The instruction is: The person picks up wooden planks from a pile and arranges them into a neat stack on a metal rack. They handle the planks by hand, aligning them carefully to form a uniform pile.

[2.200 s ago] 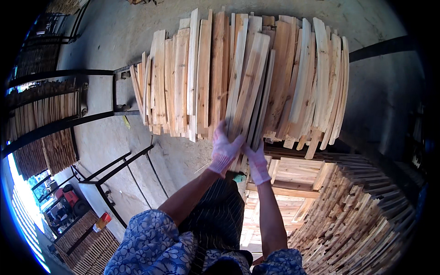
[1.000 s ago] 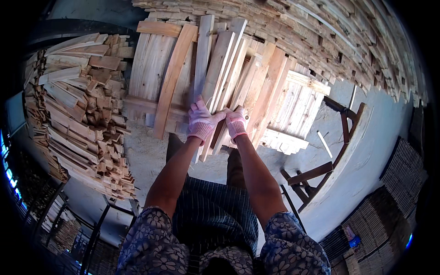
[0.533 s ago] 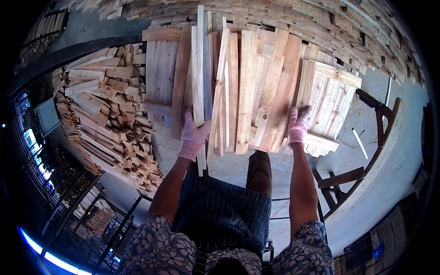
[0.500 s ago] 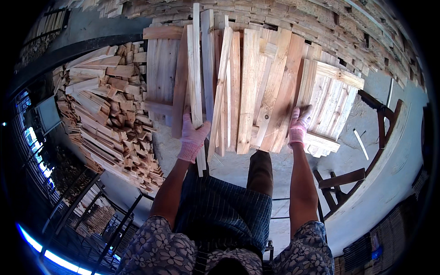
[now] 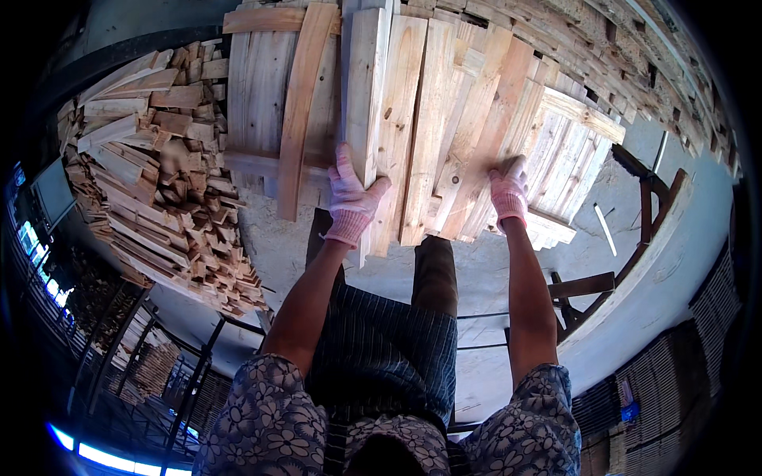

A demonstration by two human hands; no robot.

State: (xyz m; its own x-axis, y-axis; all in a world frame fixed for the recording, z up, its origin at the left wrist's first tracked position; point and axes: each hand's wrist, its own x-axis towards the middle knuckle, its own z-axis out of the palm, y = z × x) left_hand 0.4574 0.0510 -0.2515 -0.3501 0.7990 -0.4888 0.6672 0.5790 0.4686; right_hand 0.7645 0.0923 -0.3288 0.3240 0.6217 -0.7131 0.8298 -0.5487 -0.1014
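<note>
A row of pale wooden boards (image 5: 409,131) lies side by side before me, lengthwise away from my body. My left hand (image 5: 353,200), in a pink-and-white knitted glove, grips the left side of the bunch near its close end. Its fingers run along the edge of a squared plank (image 5: 365,95), and its thumb spreads across the boards. My gloved right hand (image 5: 509,190) presses the right part of the row, fingers bent over the boards. One reddish board (image 5: 305,111) lies apart, left of my left hand. Beneath are slatted wooden panels (image 5: 262,95).
A large heap of short offcuts (image 5: 171,182) rises at the left. Stacked timber (image 5: 587,47) fills the far side. A dark frame with a curved edge (image 5: 667,206) stands at the right, near a thin white stick (image 5: 605,229) on the floor.
My left hand has shifted right and away from me, and the loose narrow strips are now bunched against the other boards. The reddish board is left separate. The whole view has shifted slightly.
</note>
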